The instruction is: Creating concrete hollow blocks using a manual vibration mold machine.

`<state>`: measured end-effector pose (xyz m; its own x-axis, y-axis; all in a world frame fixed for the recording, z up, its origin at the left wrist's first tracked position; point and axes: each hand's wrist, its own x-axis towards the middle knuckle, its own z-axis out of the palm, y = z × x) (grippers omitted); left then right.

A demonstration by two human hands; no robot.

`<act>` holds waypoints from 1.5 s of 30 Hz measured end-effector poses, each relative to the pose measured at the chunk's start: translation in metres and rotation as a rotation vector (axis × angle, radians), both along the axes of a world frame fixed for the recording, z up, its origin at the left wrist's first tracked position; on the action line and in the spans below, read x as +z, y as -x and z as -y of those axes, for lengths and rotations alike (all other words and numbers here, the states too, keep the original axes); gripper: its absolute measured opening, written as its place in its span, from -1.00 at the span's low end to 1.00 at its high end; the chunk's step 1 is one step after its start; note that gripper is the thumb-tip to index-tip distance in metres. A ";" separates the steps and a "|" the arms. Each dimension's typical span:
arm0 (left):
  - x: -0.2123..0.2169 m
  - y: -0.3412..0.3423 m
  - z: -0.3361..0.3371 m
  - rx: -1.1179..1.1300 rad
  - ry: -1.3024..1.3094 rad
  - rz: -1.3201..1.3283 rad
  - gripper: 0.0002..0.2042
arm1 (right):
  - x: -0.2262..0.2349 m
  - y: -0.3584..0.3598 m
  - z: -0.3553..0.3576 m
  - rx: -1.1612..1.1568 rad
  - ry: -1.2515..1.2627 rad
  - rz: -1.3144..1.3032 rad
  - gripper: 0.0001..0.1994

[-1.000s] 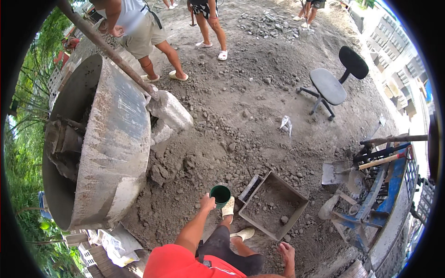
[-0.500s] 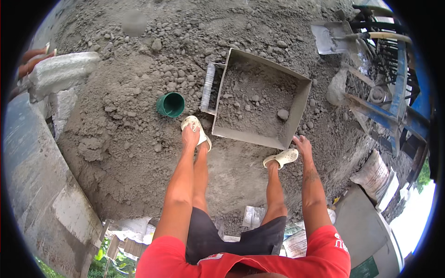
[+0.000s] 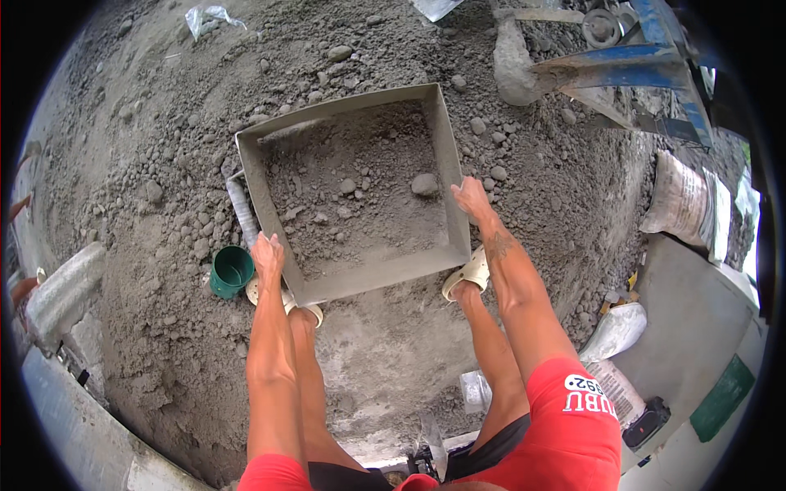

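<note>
A square, shallow grey box (image 3: pixel 368 285) holds grey sand and several stones, the largest (image 3: pixel 425 185) near its right wall. My left hand (image 3: pixel 267 255) is closed on the box's left wall, close to the near corner. On the opposite side, my right hand (image 3: pixel 470 198) grips the right wall with its fingers curled over the rim. The near wall of the box overlaps my cream clogs (image 3: pixel 469 274), so it appears raised off the ground; its underside is hidden. A wrapped handle (image 3: pixel 241 211) juts from the left side. Beside my left hand stands a green bucket (image 3: pixel 232 271).
Loose sand and gravel (image 3: pixel 155 327) surround my feet. Pale concrete blocks (image 3: pixel 65 290) and another person's limbs (image 3: pixel 20 204) are at far left. A blue metal frame (image 3: pixel 610 67) stands at upper right. Filled sacks (image 3: pixel 675 200) and a grey panel (image 3: pixel 684 303) lie at right.
My left hand has come onto the box's left wall, and my right has moved up its right wall. The box has turned and looks closer. The view has shifted too.
</note>
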<state>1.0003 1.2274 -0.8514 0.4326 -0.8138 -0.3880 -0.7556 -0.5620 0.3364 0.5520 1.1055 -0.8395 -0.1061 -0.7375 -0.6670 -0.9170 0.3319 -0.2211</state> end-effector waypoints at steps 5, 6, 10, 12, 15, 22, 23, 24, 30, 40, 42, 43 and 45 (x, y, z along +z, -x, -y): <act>0.098 0.026 -0.022 -0.071 -0.077 -0.038 -0.71 | 0.127 0.039 -0.018 0.056 0.096 0.014 -0.66; 0.135 0.044 -0.021 -0.023 -0.154 -0.151 -0.72 | 0.166 0.053 -0.022 0.048 0.080 0.007 -0.68; 0.273 0.072 -0.044 -0.074 -0.081 -0.150 -0.74 | 0.301 0.096 -0.042 0.109 0.125 0.020 -0.74; 0.345 0.091 -0.043 -0.107 -0.038 -0.123 -0.77 | 0.398 0.107 -0.046 0.039 0.183 0.048 -0.75; 0.452 0.132 -0.012 -0.176 0.136 -0.232 -0.79 | 0.538 0.151 -0.070 -0.074 0.336 0.013 -0.76; 0.702 0.168 0.070 -0.393 0.542 0.251 -0.78 | 0.715 0.194 -0.095 -0.278 0.735 0.129 -0.79; 0.743 0.182 0.086 -0.390 0.555 0.172 -0.78 | 0.715 0.205 -0.094 -0.321 0.799 0.223 -0.78; 0.778 0.203 0.107 -0.385 0.573 0.089 -0.79 | 0.717 0.220 -0.089 -0.360 0.868 0.314 -0.78; 0.895 0.304 0.202 -0.678 0.761 0.175 -0.77 | 0.737 0.277 -0.076 -0.621 1.016 0.378 -0.80; 0.916 0.465 0.390 -1.189 0.725 0.136 -0.75 | 0.733 0.361 -0.058 -0.894 1.120 0.207 -0.65; 0.906 0.499 0.435 -1.285 0.745 0.074 -0.75 | 0.728 0.368 -0.052 -0.954 1.086 0.170 -0.66; 0.905 0.515 0.451 -1.375 0.755 0.025 -0.75 | 0.725 0.370 -0.050 -1.011 1.044 0.148 -0.66; 0.902 0.556 0.479 -1.413 0.741 0.083 -0.75 | 0.719 0.372 -0.039 -1.063 1.038 0.097 -0.66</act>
